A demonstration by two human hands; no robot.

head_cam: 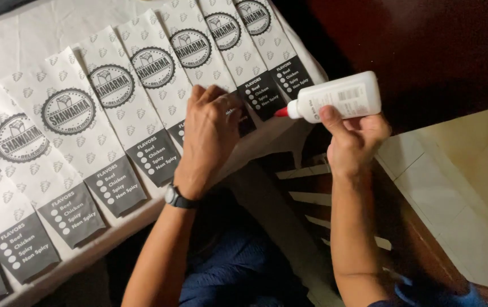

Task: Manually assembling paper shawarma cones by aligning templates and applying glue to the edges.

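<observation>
Nearest the camera, both bare forearms reach out from a dark blue lap, the left one wearing a black wristwatch (174, 197). The left hand (210, 133) lies palm down, fingers loosely curled, pressing on the lower end of one printed paper sleeve (198, 62) at the near edge of the worktop (39, 25); it pins the paper flat and its grip closes around nothing. To its right, off the worktop edge and above dark flooring and pale tiles, the right hand (353, 142) has its grip closed around a white glue bottle (340, 96), held on its side with the red nozzle (281, 112) pointing left, just beside the dark lower corner of a neighbouring sleeve. Farther out, a row of overlapping white paper sleeves (79, 125) fans across the white-covered worktop, each with a round dark emblem and a dark grey panel at its near end.
</observation>
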